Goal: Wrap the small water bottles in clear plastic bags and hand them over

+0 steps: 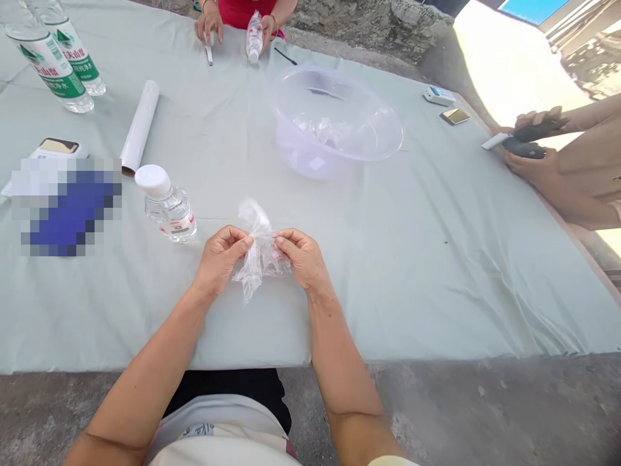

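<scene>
A crumpled piece of clear plastic film (257, 249) hangs between my two hands just above the pale green cloth (436, 259). My left hand (220, 255) pinches its left side with curled fingers. My right hand (301, 255) grips the right side, fingers closed. A small clear bottle with a white cap (167, 204) lies on the cloth just left of my left hand.
A clear plastic basin (339, 123) holding crumpled film sits mid-table. A white roll (140, 126) and two water bottles (63, 55) lie at the left. Another person's hands (233, 29) hold a bottle at the far edge. A person at the right (538, 139) holds a dark object.
</scene>
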Demonstrator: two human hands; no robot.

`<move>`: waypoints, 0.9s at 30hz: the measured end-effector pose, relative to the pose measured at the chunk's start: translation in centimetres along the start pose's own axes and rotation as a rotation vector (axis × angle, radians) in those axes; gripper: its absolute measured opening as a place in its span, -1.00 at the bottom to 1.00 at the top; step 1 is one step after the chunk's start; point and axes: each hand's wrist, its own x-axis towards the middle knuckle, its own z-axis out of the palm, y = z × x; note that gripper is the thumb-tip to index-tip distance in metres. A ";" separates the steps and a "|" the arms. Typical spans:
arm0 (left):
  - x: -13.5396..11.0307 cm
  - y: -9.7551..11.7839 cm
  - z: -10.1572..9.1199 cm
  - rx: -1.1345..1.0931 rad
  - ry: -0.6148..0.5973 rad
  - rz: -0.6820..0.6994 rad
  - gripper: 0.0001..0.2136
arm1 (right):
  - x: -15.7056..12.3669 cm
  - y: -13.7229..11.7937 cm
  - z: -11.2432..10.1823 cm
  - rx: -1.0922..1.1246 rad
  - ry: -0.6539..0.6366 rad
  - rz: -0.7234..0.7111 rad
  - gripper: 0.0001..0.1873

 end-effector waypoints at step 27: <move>0.4 -0.2 0.2 -0.101 0.299 -0.118 -0.73 | 0.0 -2.0 -4.2 0.086 0.298 -0.061 -0.77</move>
